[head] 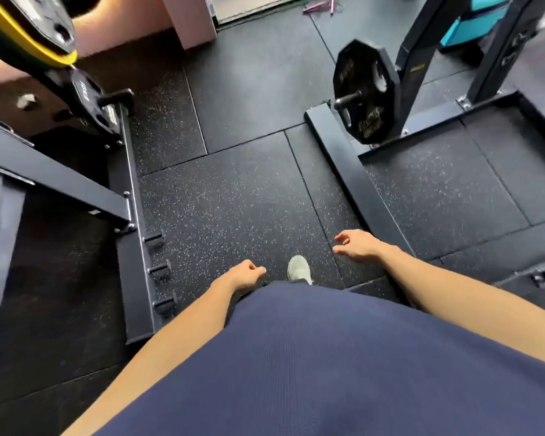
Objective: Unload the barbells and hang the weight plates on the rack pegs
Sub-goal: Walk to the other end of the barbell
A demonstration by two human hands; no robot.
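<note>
left hand (245, 274): empty, fingers loosely curled, hanging over the floor by the hip
right hand (356, 245): empty, fingers relaxed and slightly spread, reaching forward
black plate (364, 91): hangs on a peg (348, 100) of the right rack (422, 58)
yellow plate (29, 36): top left, with smaller black plates (90, 100) below it on the left rack (132, 171)
shoe (299, 269): on speckled rubber floor (233, 196) between the racks

Plate (364, 92) on right rack peg (348, 100); stacked plates (29, 29) far left.

Head view, steeply down, floorward
</note>
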